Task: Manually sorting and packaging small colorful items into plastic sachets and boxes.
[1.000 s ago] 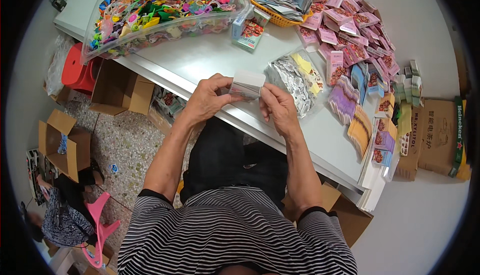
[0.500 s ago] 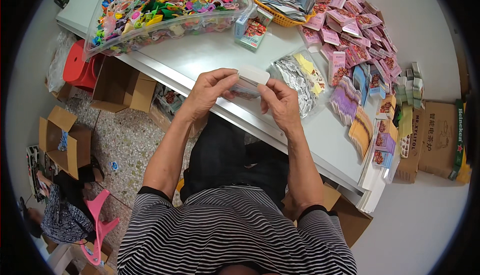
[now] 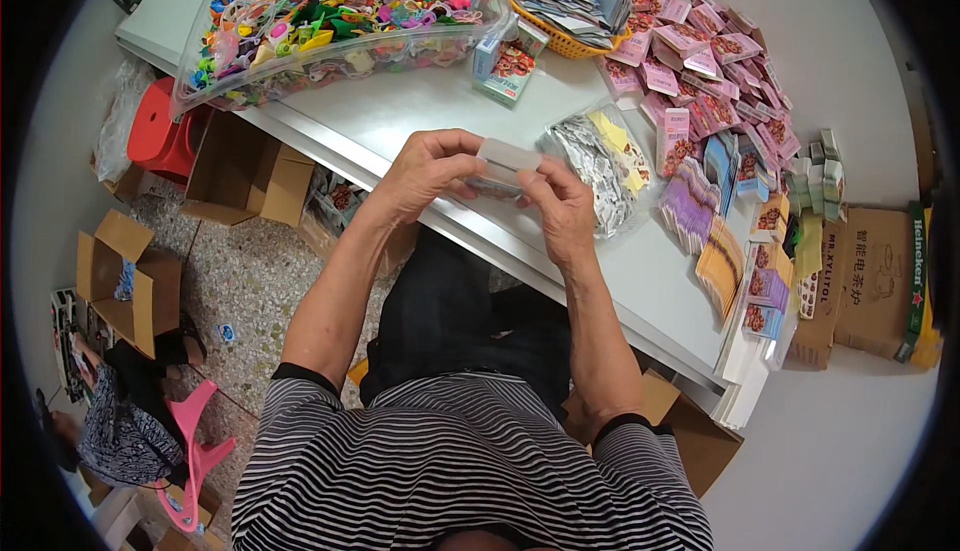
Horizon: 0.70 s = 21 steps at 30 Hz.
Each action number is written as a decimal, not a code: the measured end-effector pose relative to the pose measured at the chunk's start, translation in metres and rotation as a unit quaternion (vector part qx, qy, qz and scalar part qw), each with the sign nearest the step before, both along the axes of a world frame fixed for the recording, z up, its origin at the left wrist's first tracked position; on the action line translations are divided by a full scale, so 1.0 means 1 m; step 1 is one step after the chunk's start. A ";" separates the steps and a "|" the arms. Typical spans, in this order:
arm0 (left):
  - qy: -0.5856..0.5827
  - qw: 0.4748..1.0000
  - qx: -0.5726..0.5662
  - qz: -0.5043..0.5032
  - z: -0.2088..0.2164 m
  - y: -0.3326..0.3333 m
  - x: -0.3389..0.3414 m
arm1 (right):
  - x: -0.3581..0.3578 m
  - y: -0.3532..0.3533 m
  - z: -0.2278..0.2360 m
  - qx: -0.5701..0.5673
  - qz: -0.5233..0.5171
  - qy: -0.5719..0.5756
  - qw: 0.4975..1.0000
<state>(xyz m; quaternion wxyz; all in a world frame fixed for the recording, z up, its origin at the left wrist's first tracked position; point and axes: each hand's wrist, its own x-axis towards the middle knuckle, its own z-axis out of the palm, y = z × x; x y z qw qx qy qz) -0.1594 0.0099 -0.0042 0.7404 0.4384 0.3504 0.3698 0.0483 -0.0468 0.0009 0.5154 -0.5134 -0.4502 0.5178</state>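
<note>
Above the table's front edge, a small thin cardboard box with a pale top is held between my two hands. My left hand pinches its left end, thumb and fingers closed on it. On the other end, the thumb and fingers of my right hand press together around the right edge. The printed side of the box is mostly hidden. Just right of my right hand lies a clear plastic bag of silver packets with yellow pieces. Beyond my hands stands a green and white small box.
A clear plastic tub heaped with colourful small toys stands at the back left. A yellow basket holds flat cards. Pink boxes are piled at the back right, near fanned purple and orange cartons. A person sits at the far left.
The white flap that stood up from the box now lies folded down along its top. Both hands have barely shifted and keep their grip.
</note>
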 end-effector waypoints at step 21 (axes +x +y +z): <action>0.048 0.987 0.150 0.044 -0.017 -0.001 -0.003 | 0.011 0.008 -0.009 0.259 0.046 -0.170 0.950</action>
